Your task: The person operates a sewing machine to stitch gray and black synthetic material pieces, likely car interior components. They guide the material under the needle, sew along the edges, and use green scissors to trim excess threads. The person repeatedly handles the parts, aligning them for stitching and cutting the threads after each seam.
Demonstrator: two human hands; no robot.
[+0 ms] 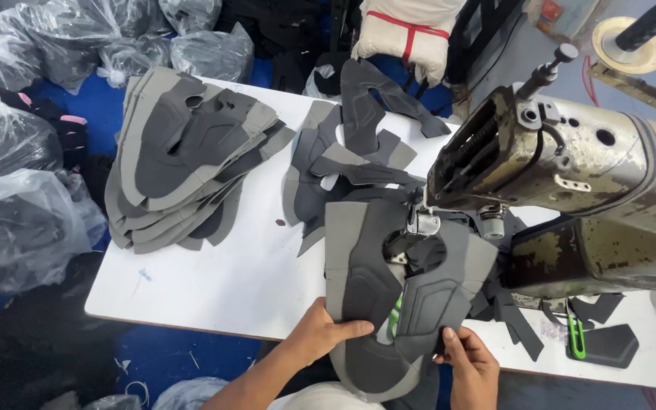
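1. Left hand [320, 332] pinches the near left edge of the grey shoe-upper piece [389, 288], thumb on top, fingers under
2. Right hand [471, 364] pinches its near right edge, fingers pressed together on the dark panel
3. Piece lies on the white table [214, 281], far end under the presser foot [419, 225] of the worn sewing machine [571, 175]
4. Risk: uneven pull btwn hands could skew the piece, seam wanders off the panel edge
5. Risk: stacked layers may slip apart, esp w/ the loose cut pieces [343, 167] touching the far end; bigger stack of uppers [184, 159] sits well apart
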